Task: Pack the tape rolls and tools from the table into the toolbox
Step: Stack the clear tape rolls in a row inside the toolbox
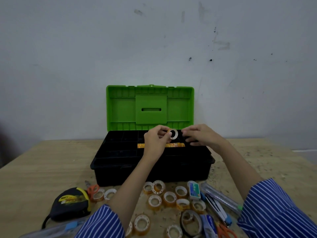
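Toolbox point(109, 166), lid standing open, serving as landmark. Left hand point(155, 140) above its tray, pinching tape roll point(173, 134) by rim; right hand point(201, 135) hovering beside, fingers relaxed, holding nothing. Roll: probably light, stiff-cored, smooth; gripping rim or core suiting best. Remaining rolls point(169, 197) lying before toolbox.
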